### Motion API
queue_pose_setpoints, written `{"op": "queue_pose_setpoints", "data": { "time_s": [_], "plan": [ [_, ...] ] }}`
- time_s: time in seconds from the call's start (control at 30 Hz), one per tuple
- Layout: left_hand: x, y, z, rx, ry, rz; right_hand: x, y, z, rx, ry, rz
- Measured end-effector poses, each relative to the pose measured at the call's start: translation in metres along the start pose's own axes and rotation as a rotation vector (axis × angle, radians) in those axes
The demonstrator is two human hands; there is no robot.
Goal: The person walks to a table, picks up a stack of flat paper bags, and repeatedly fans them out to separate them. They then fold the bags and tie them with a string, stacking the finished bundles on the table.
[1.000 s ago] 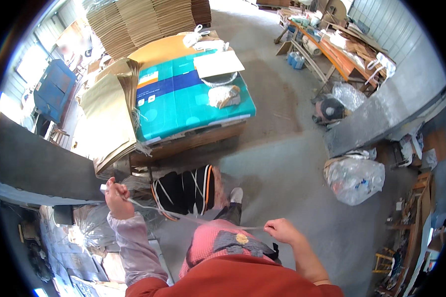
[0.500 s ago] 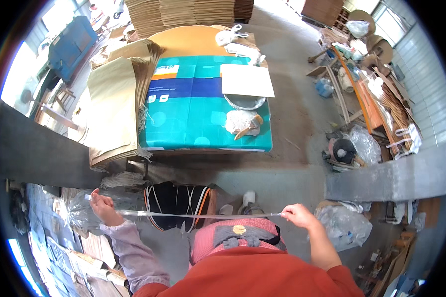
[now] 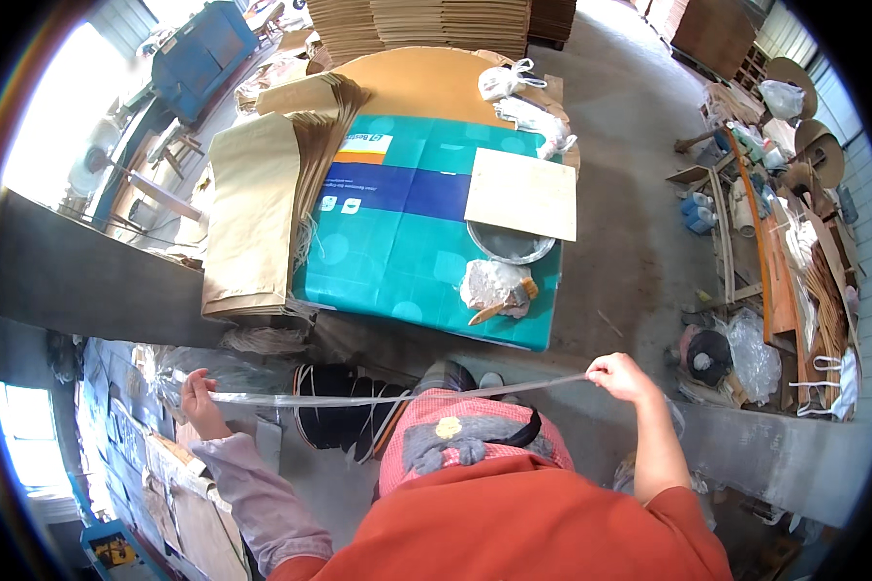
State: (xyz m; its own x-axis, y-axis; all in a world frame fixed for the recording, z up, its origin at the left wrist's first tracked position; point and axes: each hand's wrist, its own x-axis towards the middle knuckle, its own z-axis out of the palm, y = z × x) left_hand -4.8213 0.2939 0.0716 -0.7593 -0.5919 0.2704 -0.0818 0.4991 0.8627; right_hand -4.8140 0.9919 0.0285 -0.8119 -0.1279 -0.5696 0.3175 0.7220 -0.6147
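Observation:
A narrow strip of clear plastic [image 3: 349,399] stretches across in front of my waist, nearly taut between both hands. Its left end is pinched in my left hand [image 3: 202,402], fingers closed, beside a bundle of clear plastic strands [image 3: 170,373]. My right hand [image 3: 618,376] grips the other end between thumb and fingers, out to the right. Below the strip is a black cloth-like thing [image 3: 331,407] with white cords and orange-and-white stripes. A pink checked apron [image 3: 397,450] with a grey patch covers my lap.
Ahead is a table with a teal-and-blue cover [image 3: 397,242]. On it are brown paper sheets [image 3: 252,213], a pale board [image 3: 523,194] over a round bowl [image 3: 511,247], and a brush [image 3: 499,308] on a whitish lump. A cluttered workbench [image 3: 761,252] stands at right.
The view has shifted, so the table appears lower and further right. My right hand has risen a little and moved outward; the strip stays held in both hands and now slopes up rightward.

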Motion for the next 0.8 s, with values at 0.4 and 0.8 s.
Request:
{"op": "queue_pose_setpoints", "data": {
  "time_s": [0.4,0.8],
  "plan": [
    [0.095,0.021,0.103,0.757,-0.144,0.572,0.075,-0.05,-0.046,-0.573,0.502,-0.034],
    [0.315,-0.112,0.198,0.911,-0.058,0.654,0.241,-0.23,0.122,-0.76,0.533,-0.02]
  ]
}}
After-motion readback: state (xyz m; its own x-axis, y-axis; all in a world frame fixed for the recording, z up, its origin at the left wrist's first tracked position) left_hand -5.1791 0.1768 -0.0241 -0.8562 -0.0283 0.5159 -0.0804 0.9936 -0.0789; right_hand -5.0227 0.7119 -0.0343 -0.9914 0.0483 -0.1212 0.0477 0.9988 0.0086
